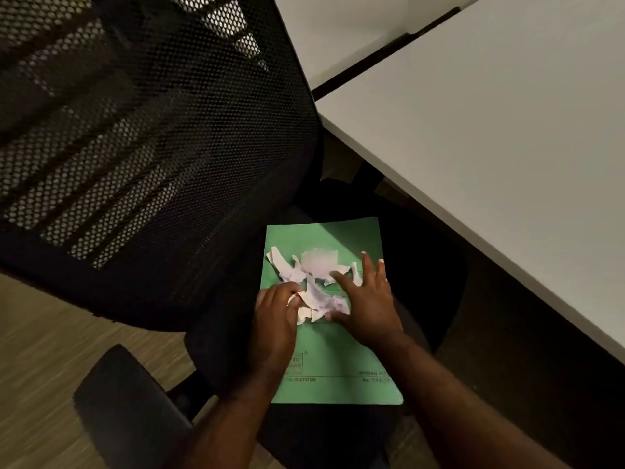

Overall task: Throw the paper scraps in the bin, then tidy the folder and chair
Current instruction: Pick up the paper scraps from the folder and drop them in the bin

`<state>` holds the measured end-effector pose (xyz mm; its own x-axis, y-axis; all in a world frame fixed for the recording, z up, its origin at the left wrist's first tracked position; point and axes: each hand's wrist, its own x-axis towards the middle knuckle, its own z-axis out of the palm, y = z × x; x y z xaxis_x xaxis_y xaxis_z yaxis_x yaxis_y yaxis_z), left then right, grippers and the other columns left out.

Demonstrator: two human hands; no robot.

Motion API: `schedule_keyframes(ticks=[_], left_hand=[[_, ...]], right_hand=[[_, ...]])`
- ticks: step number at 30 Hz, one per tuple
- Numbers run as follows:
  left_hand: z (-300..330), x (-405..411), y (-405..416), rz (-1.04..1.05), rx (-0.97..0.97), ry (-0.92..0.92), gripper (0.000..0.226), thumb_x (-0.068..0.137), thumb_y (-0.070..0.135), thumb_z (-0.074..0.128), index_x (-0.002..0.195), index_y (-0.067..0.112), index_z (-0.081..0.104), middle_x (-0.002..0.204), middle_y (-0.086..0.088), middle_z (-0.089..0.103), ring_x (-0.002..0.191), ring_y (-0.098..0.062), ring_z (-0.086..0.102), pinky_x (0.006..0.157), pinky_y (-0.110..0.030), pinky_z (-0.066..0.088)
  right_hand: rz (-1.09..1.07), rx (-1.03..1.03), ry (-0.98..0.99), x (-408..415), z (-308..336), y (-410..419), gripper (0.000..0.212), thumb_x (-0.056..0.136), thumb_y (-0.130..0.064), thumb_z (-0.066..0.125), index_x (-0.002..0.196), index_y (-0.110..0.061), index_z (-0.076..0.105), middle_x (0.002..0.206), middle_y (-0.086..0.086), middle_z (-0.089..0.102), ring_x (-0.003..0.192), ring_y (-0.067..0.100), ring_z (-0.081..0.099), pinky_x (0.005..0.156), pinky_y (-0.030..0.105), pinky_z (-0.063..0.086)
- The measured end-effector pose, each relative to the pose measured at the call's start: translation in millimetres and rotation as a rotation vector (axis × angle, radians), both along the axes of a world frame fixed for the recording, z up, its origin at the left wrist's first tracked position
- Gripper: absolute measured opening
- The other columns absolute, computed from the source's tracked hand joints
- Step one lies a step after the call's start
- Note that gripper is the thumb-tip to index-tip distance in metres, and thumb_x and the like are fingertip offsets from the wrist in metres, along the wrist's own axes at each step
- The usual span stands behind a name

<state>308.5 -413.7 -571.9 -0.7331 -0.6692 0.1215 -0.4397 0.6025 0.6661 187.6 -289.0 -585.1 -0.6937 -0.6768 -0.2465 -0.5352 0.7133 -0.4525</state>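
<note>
A green folder (333, 363) lies flat on the seat of a black mesh-backed office chair (142, 137). Several torn white paper scraps (318, 265) are scattered over the folder's upper half. My left hand (275, 316) rests at the folder's left edge with its fingers curled around a few scraps. My right hand (367, 299) is spread flat over the scraps on the right, fingers apart, palm down. Some scraps are hidden under both hands.
A white desk (490, 147) runs along the right, its edge close to the chair seat. The chair's black armrest (125, 401) sticks out at lower left. Wood-look floor (40, 350) shows at the left. No bin is in view.
</note>
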Motion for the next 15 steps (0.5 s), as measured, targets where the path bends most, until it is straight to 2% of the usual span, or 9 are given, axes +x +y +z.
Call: schedule_keyframes(ticks=[2,4,6,9,12,13,15], left_hand=[[4,-8,-17,0.079,-0.053,0.004,0.018,0.087,0.007,0.059,0.1,0.018,0.065,0.097,0.008,0.059,0.097,-0.009,0.042,0.084,-0.007,0.026],[3,-14,-28,0.148,-0.086,-0.019,0.016,0.085,0.006,0.061,0.097,0.016,0.067,0.098,-0.001,0.061,0.101,-0.021,0.046,0.083,-0.012,0.025],[-1,-17,-35,0.191,-0.073,-0.031,0.016,0.082,0.003,0.065,0.093,0.014,0.068,0.105,-0.006,0.058,0.104,-0.027,0.048,0.087,-0.017,0.027],[-11,-21,-32,0.196,-0.029,-0.066,0.017,0.079,0.001,0.067,0.091,0.014,0.07,0.127,-0.01,0.052,0.121,-0.03,0.041,0.102,-0.033,0.033],[-25,-20,-18,0.173,-0.043,-0.155,0.016,0.083,0.004,0.063,0.095,0.015,0.067,0.146,-0.009,0.041,0.137,-0.034,0.028,0.11,-0.052,0.028],[-29,-20,-14,0.173,-0.057,-0.188,0.016,0.085,0.006,0.062,0.097,0.017,0.065,0.148,-0.008,0.038,0.139,-0.034,0.024,0.111,-0.057,0.024],[-37,-21,-6,0.197,-0.094,-0.261,0.019,0.086,0.009,0.06,0.1,0.022,0.062,0.151,-0.004,0.035,0.142,-0.032,0.02,0.11,-0.064,0.019]], right_hand=[[0.067,0.059,-0.019,-5,-5,-12,0.079,0.071,-0.051,0.076,0.139,-0.039,0.038,0.16,0.012,-0.011,0.144,0.041,-0.014,0.115,0.056,0.005],[0.113,0.092,-0.062,-3,-11,-20,0.069,0.073,-0.045,0.077,0.133,-0.036,0.047,0.161,0.011,-0.003,0.146,0.038,-0.006,0.115,0.056,0.01],[0.126,0.066,-0.075,3,-17,-22,0.052,0.077,-0.036,0.075,0.124,-0.032,0.056,0.16,0.008,0.013,0.145,0.034,0.011,0.112,0.052,0.022],[0.106,-0.051,-0.04,8,-20,-21,0.031,0.083,-0.024,0.068,0.114,-0.024,0.065,0.141,0.006,0.043,0.121,0.027,0.039,0.093,0.037,0.042],[0.049,-0.111,-0.133,8,-22,-14,0.02,0.088,-0.02,0.061,0.107,-0.02,0.066,0.119,0.004,0.054,0.1,0.019,0.044,0.073,0.026,0.039],[0.047,-0.125,-0.148,9,-21,-9,0.018,0.089,-0.02,0.06,0.106,-0.02,0.065,0.114,0.003,0.055,0.097,0.018,0.046,0.069,0.022,0.036],[0.083,-0.168,-0.096,6,-21,-1,0.017,0.087,-0.018,0.064,0.103,-0.019,0.069,0.108,0.001,0.058,0.096,0.022,0.049,0.069,0.023,0.034]])
